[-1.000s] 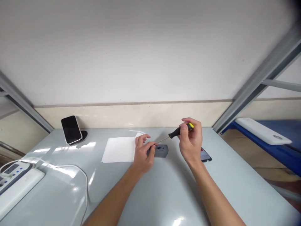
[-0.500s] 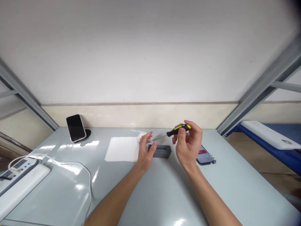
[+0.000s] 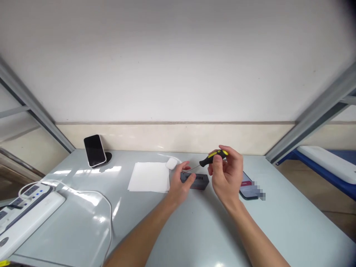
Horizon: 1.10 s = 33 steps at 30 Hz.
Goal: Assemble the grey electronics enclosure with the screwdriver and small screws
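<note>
A small dark grey box with a row of vent slots (image 3: 198, 181) lies on the pale table (image 3: 194, 230). My left hand (image 3: 180, 185) grips its left end, fingers curled round it. My right hand (image 3: 226, 174) is closed on a screwdriver with a black and yellow handle (image 3: 213, 158). Its thin shaft slants down and left, the tip close to the box's left end beside my left fingers.
A white sheet of paper (image 3: 149, 177) and a small white case (image 3: 171, 163) lie left of the box. A phone on a stand (image 3: 95, 151) stands at the back left, a power strip with cable (image 3: 25, 207) at the near left, another phone (image 3: 249, 189) right of my hand.
My left hand has closed again on the box's left end. The screwdriver tip has come down from above the box to its left end. The view has shifted slightly.
</note>
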Available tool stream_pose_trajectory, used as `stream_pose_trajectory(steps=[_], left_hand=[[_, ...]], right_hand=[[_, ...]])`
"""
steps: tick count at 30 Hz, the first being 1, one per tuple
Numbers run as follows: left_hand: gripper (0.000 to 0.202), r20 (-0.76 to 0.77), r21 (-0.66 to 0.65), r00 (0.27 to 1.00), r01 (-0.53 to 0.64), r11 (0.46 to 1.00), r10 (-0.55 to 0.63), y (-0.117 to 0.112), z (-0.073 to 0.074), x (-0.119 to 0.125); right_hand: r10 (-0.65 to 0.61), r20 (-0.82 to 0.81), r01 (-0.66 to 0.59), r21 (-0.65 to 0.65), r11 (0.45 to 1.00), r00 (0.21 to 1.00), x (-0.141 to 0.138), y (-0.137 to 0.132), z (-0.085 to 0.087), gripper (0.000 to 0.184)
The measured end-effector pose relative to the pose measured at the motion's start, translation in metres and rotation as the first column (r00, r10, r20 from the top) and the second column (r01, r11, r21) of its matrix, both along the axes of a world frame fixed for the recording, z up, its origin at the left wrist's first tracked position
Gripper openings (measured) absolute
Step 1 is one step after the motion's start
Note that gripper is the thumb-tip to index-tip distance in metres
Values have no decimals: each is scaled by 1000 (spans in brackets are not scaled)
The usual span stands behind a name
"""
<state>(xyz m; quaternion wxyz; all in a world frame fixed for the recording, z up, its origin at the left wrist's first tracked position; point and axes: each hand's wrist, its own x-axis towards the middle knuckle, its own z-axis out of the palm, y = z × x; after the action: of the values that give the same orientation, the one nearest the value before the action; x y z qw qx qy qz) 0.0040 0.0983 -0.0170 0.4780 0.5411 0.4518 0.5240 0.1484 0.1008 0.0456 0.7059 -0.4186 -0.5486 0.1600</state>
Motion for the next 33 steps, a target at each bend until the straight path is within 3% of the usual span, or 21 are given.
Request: stream_pose_trajectory(steps=[18, 25, 33], left_hand=[[37, 27, -39, 999, 45, 998, -44, 0, 8, -1], [37, 76, -27, 996, 58, 998, -56, 2, 7, 2], [27, 110, -49, 991, 80, 996, -75, 2, 11, 3]], right_hand=[[41, 31, -39, -80, 996, 999, 1, 0, -1, 30], [289, 122, -280, -88, 956, 949, 5, 7, 22, 26], [609, 89, -590, -173, 789, 788, -16, 30, 60, 21]])
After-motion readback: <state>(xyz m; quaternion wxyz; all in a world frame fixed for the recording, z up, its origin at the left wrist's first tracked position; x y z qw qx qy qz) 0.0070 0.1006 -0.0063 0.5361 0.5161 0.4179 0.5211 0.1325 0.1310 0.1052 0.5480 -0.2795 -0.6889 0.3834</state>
